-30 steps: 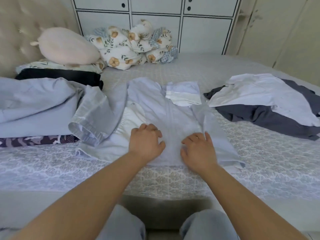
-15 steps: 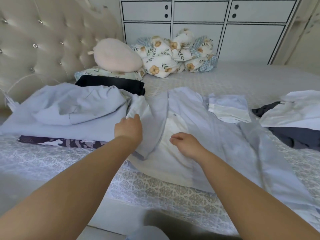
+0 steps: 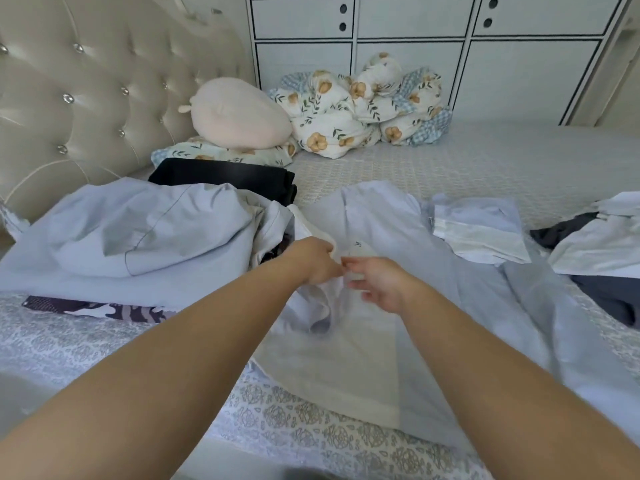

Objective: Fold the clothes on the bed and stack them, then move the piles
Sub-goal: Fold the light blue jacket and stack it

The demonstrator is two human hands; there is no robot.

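Note:
A light blue garment [image 3: 436,292] lies spread on the bed [image 3: 485,168] in front of me, its white lining [image 3: 346,358] turned up. My left hand [image 3: 311,259] grips a bunched edge of it near the waist. Fingertip to fingertip with the left, my right hand [image 3: 377,282] is blurred and seems to pinch the same cloth. To the left, a loose heap of light blue clothes [image 3: 138,237] sits on a camouflage-patterned piece [image 3: 97,308]. Behind that heap lies a folded black garment [image 3: 221,176].
A small folded blue and white piece [image 3: 478,230] lies right of the garment, with a white and dark grey pile [image 3: 595,247] beyond it. A pink plush cushion [image 3: 239,114] and floral bedding [image 3: 363,112] sit at the back by the tufted headboard [image 3: 86,98]. White cabinets [image 3: 415,46] stand behind.
Both hands left the hem and moved up and left. The left hand let go of the folded sleeve-like flap and now meets the right hand at the garment's waist. My view swung left.

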